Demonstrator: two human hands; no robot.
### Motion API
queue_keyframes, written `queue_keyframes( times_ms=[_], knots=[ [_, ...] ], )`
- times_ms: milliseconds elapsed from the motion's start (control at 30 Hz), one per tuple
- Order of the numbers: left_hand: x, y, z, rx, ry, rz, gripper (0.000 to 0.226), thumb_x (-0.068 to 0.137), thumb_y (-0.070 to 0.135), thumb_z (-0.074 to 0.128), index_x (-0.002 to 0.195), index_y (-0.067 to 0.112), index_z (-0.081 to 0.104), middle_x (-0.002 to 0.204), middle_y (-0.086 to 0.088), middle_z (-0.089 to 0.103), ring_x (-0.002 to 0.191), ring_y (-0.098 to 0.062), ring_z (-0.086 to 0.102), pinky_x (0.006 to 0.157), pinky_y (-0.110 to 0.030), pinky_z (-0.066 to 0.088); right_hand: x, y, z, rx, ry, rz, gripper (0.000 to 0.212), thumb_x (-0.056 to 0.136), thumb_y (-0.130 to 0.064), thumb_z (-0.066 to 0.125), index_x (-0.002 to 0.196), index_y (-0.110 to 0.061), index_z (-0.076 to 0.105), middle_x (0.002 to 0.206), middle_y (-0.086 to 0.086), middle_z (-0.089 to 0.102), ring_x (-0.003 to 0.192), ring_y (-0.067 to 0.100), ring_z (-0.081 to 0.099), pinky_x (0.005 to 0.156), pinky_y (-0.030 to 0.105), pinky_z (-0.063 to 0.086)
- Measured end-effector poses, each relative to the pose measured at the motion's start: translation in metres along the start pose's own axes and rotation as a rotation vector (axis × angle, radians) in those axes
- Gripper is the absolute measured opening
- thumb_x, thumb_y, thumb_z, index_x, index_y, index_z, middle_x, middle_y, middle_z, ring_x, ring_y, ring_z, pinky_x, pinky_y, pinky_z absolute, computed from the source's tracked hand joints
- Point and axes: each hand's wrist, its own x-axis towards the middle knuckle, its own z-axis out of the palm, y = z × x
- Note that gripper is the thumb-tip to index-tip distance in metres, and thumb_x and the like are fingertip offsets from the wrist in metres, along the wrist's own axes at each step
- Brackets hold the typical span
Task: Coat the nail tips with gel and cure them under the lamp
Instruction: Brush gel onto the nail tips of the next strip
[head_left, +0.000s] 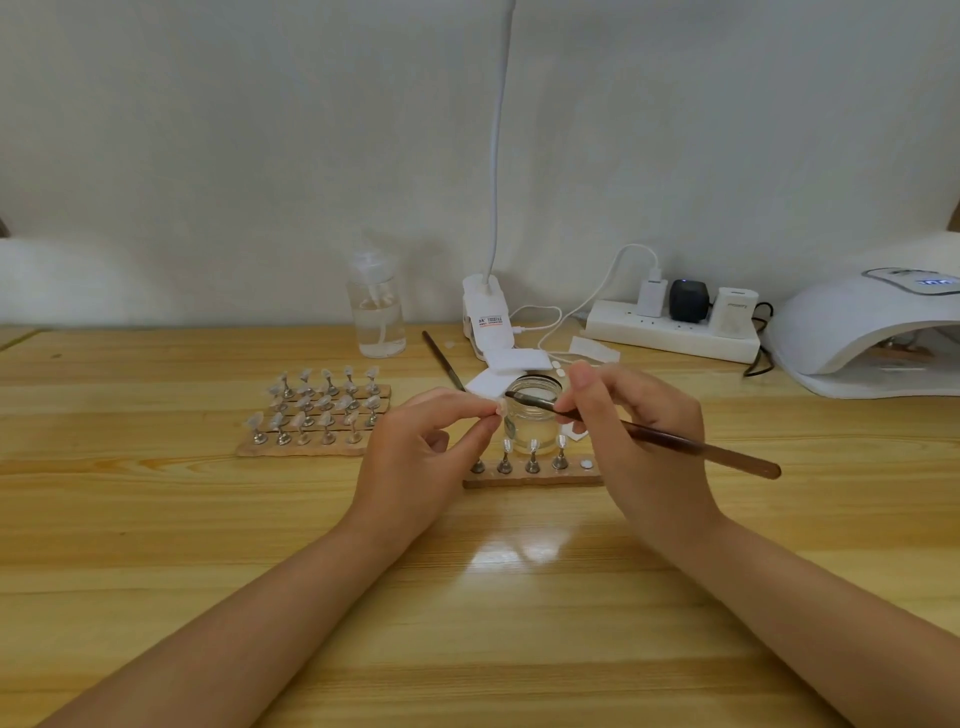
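My left hand pinches a small nail tip on its stand between thumb and fingers, lifted above the table. My right hand grips a dark brush like a pen; its bristle end touches the held tip, right in front of an open glass gel jar. Below the hands lies a narrow wooden holder strip carrying three metal stands with tips. A larger wooden holder with several rows of tips sits to the left. The white curing lamp stands at the far right.
A clear pump bottle and a clip-on desk light stand at the back. White cotton pads and a second brush lie behind the jar. A power strip with plugged chargers sits beside the lamp.
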Motion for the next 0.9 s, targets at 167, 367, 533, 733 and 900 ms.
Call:
queue_keyframes(
  times_ms=[167,367,533,733,900],
  knots=[
    [0.0002,-0.0018,0.0003,0.002,-0.007,0.014,0.024,0.078,0.002,0.067,0.088,0.024,0.069,0.083,0.010,0.067,0.050,0.013,0.046,0.045,-0.005,0.029,-0.0021,0.0008,0.0023,-0.017,-0.031,-0.046,0.028,0.088,-0.033,0.041,0.069,-0.024,0.060,0.065,-0.020,0.057,0.065,-0.004,0.059,0.063,0.008,0.044],
    [0.0004,-0.0026,0.0010,0.005,0.000,0.014,0.025,0.078,0.003,0.067,0.087,0.026,0.068,0.082,0.012,0.066,0.050,0.010,0.047,0.044,-0.006,0.029,-0.0028,0.0025,0.0023,-0.022,-0.024,-0.069,0.028,0.089,-0.029,0.043,0.069,-0.021,0.061,0.065,-0.020,0.057,0.064,-0.003,0.059,0.063,0.008,0.044],
    [0.0006,-0.0033,0.0011,0.018,0.003,0.009,0.023,0.078,0.004,0.067,0.089,0.025,0.068,0.083,0.012,0.066,0.049,0.010,0.047,0.045,-0.006,0.029,-0.0029,0.0030,0.0024,-0.026,-0.025,-0.066,0.028,0.088,-0.029,0.043,0.068,-0.021,0.060,0.063,-0.019,0.057,0.062,-0.004,0.058,0.062,0.008,0.044],
    [0.0006,-0.0033,0.0002,0.002,-0.004,0.004,0.025,0.078,0.005,0.067,0.086,0.028,0.068,0.084,0.012,0.066,0.045,0.007,0.044,0.043,-0.007,0.028,-0.0049,0.0035,0.0014,0.038,-0.030,-0.002,0.033,0.087,-0.034,0.042,0.062,-0.025,0.060,0.060,-0.012,0.060,0.059,0.002,0.060,0.059,0.013,0.045],
    [0.0009,-0.0036,0.0004,0.006,-0.009,0.001,0.024,0.078,0.006,0.067,0.087,0.028,0.067,0.084,0.011,0.067,0.044,0.005,0.044,0.043,-0.008,0.029,-0.0037,0.0026,0.0018,0.104,0.014,0.090,0.036,0.085,-0.040,0.041,0.062,-0.023,0.062,0.058,-0.006,0.061,0.057,0.005,0.059,0.057,0.015,0.045]
  ],
)
